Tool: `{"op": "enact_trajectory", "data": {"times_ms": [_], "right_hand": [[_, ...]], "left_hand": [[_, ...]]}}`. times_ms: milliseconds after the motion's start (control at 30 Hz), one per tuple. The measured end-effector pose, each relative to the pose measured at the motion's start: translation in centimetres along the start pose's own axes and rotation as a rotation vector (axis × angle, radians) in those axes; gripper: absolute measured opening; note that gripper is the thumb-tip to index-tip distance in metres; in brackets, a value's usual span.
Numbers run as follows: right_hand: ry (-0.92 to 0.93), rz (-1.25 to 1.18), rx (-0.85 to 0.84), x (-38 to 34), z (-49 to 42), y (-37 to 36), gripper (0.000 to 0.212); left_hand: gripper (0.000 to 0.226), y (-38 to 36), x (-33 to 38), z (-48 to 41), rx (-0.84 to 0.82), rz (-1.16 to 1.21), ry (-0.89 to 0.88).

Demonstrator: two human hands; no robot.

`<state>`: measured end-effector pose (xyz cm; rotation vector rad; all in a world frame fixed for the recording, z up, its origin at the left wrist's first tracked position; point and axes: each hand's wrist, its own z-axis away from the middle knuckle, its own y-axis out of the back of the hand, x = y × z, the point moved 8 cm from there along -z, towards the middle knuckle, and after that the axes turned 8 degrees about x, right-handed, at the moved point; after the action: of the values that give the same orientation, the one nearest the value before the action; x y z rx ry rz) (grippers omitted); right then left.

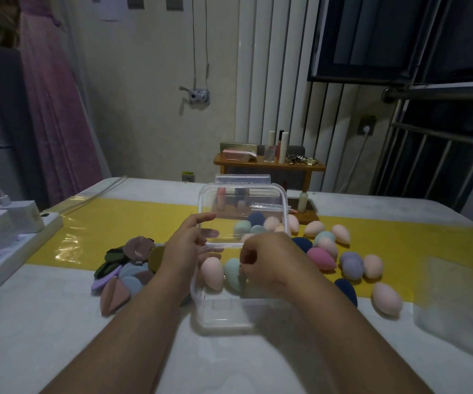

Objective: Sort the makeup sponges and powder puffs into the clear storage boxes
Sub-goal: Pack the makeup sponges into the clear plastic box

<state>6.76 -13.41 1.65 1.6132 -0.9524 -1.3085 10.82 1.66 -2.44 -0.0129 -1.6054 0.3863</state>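
A clear storage box sits in front of me with its hinged lid raised. Inside lie a pink sponge and a mint sponge. My left hand grips the lid's left edge, thumb on top. My right hand reaches into the box with curled fingers at the mint sponge; I cannot tell whether it holds it. Several egg-shaped sponges in pink, mint, navy and lilac lie to the right. A pile of flat powder puffs lies to the left.
A white power strip with chargers lies along the table's left edge. A wooden shelf with cosmetics stands behind the table. A yellow mat crosses the white table.
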Motion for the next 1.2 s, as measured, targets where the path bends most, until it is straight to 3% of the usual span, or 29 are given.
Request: {"op": "enact_trajectory", "data": {"times_ms": [133, 400, 633, 833, 1067, 1200], "right_hand": [[-0.027, -0.145, 0.235, 2.0, 0.2, 2.3, 0.011], [-0.157, -0.264, 0.454, 6.8, 0.3, 4.6, 0.018], [-0.289, -0.207, 0.311, 9.5, -0.3, 3.2, 0.017], [-0.27, 0.046, 0.162, 8.9, 0.2, 2.6, 0.017], [-0.263, 0.099, 0.124, 8.7, 0.3, 2.1, 0.02], [-0.261, 0.055, 0.219, 8.8, -0.2, 2.8, 0.025]], "left_hand": [[0.051, -0.1, 0.0, 0.0, 0.004, 0.008, 0.011], [0.052, 0.1, 0.1, 0.2, 0.024, 0.0, 0.02], [0.051, 0.5, 0.3, 0.1, 0.046, 0.005, 0.017], [0.049, 0.5, 0.1, -0.1, 0.044, 0.007, 0.022], [0.052, 0.7, 0.0, -0.2, 0.05, -0.01, 0.019], [0.052, 0.7, 0.0, -0.2, 0.038, -0.019, 0.021]]}}
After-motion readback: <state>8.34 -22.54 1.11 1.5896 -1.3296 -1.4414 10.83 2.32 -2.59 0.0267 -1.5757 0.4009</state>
